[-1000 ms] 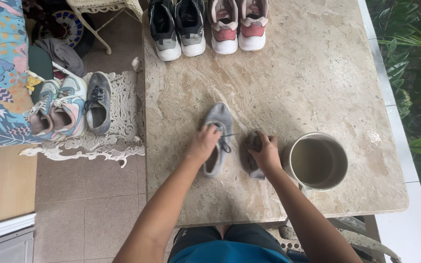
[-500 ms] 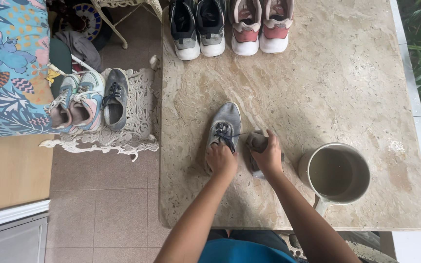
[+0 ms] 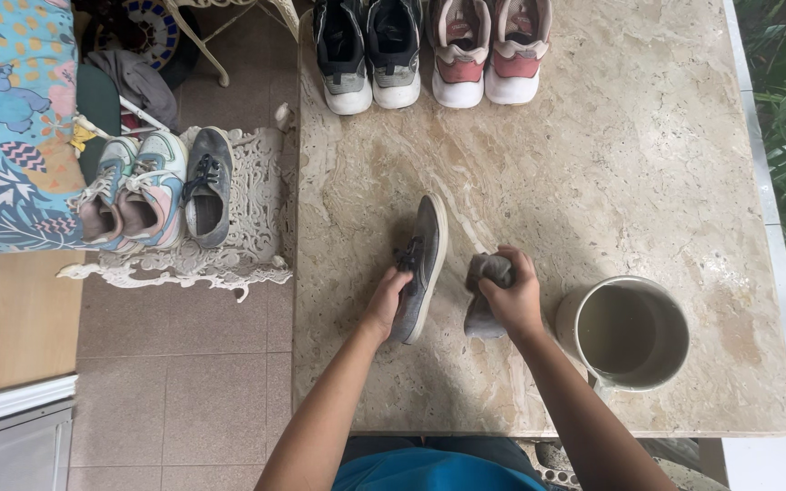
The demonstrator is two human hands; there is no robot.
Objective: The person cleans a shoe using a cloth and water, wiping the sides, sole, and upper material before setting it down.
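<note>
At nine o'clock, three worn sneakers [image 3: 152,189] are lined up on a white ornate chair seat [image 3: 229,259] off the surface. On the marble surface [image 3: 611,164], just left of centre, a grey sneaker [image 3: 422,264] is tipped onto its side and is gripped at the heel end by the left hand [image 3: 384,305]. Just beside it, a grey rag [image 3: 484,295] is clenched in the right hand [image 3: 513,300]. At four o'clock, a mug of murky water [image 3: 629,332] is seen. At twelve o'clock, four sneakers [image 3: 429,55] are lined up.
</note>
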